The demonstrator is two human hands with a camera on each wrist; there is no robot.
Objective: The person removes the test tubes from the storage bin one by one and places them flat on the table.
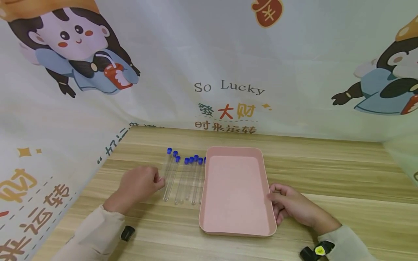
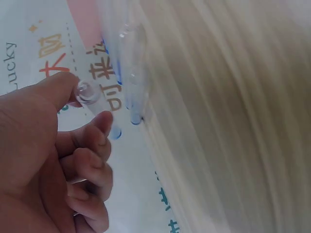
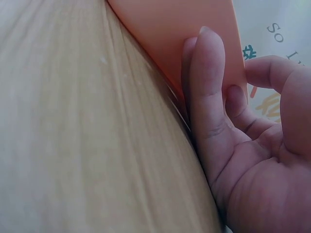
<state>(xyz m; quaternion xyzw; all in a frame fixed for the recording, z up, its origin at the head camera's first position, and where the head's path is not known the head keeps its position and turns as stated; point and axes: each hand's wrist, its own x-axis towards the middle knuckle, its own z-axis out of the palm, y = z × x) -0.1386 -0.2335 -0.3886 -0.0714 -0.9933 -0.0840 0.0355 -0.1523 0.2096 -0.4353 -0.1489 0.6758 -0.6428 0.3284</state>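
Several clear test tubes with blue caps lie side by side on the table, caps toward the back wall. At their left end, my left hand pinches the lower end of one test tube between thumb and index finger. The other fingers are curled in the left wrist view. My right hand grips the right edge of a pink rectangular tray, with fingers against its outer wall in the right wrist view. The tray's left edge hides part of the nearest tubes.
The wood-grain table runs back to a white printed cloth that hangs behind and along the left side. Black wrist devices show at the left cuff and the right cuff.
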